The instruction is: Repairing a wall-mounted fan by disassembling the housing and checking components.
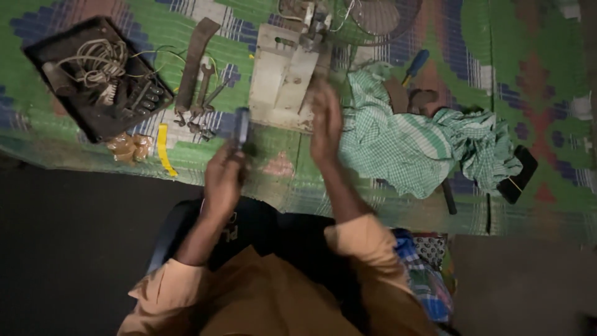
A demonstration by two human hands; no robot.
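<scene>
Head view. Left hand is closed around a small dark tool, which stands upright above the fist, over the green woven mat. Right hand is blurred, fingers extended and open, holding nothing, just below the pale metal housing and beside the green checked cloth. Left of the tool lie 2 spanners beside a flat rusty bar, with a yellow strip nearer the mat's edge. At far left, a dark tray holds coiled cord. A blue-handled screwdriver lies above the cloth.
</scene>
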